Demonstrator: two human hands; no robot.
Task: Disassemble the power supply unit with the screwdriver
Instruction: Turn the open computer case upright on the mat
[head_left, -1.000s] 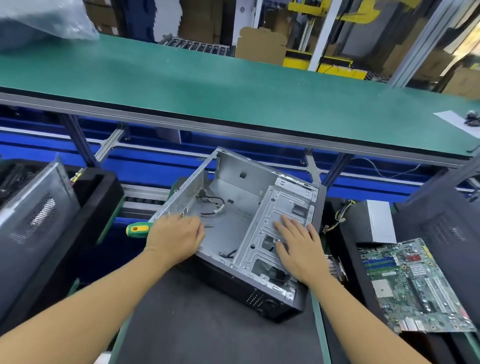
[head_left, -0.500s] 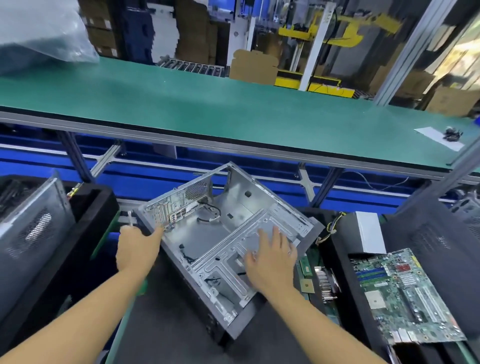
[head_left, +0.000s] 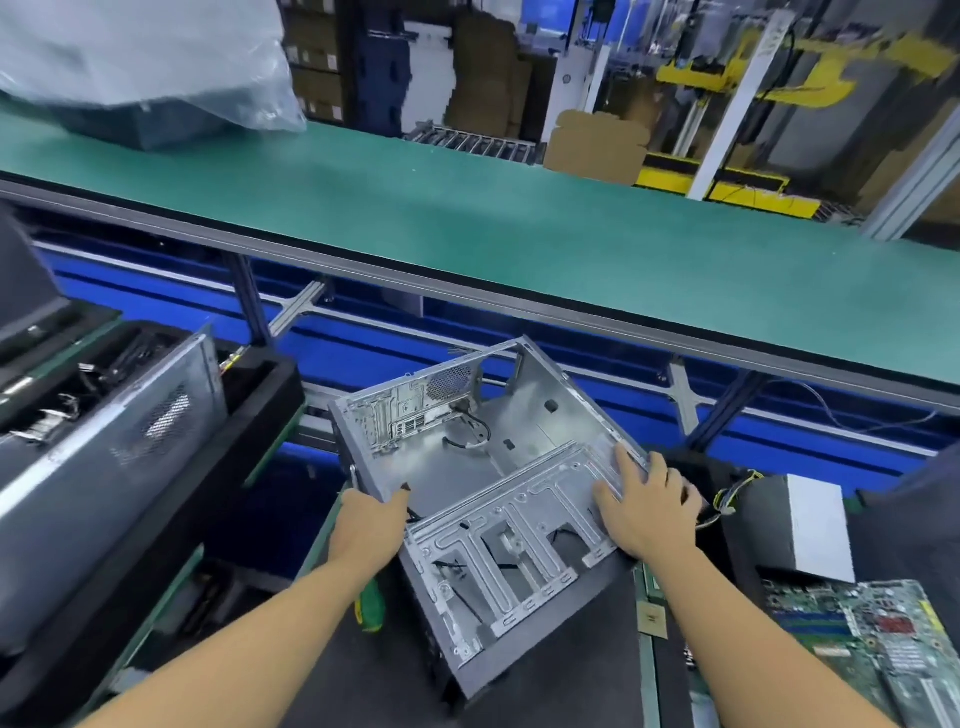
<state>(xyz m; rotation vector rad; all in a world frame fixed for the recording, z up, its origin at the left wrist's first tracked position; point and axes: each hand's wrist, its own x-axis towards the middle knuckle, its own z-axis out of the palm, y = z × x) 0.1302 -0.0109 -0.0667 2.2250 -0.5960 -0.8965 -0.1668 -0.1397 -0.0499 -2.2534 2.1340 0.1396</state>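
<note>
Item: gutted computer case (head_left: 498, 467), bare metal, tilted and skewed on the dark work mat (head_left: 363, 675), open side up. We hold it at two points.

Left hand (head_left: 371, 525): fingers curled over the case's near left corner, thumb inside the wall. Beneath this wrist we see the green screwdriver handle (head_left: 370, 605); whether it lies on the mat or is pinned by the hand, we cannot tell.

Right hand (head_left: 641, 506): fingers spread flat, pressing down on the drive cage plate (head_left: 524, 535); a brace, not a grasp.

Power supply unit: we judge it to be the grey-and-white box (head_left: 795, 525) at right, well apart from the case, its bundle of coloured wires (head_left: 727, 499) trailing toward our right hand. It is untouched, and appears unopened.

Also at right: a green motherboard (head_left: 872, 639), near the case's low edge.

Hazards, as we judge them:
- The flat right palm offers friction only; if the case swings further, it may slide off the mat or strike the motherboard.
- Stamped sheet edges under the left fingers may cut if the case shifts.
- The case's right corner may snag the trailing wires and drag the unit.
- The screwdriver may roll off, unseen beneath the forearm.
</note>
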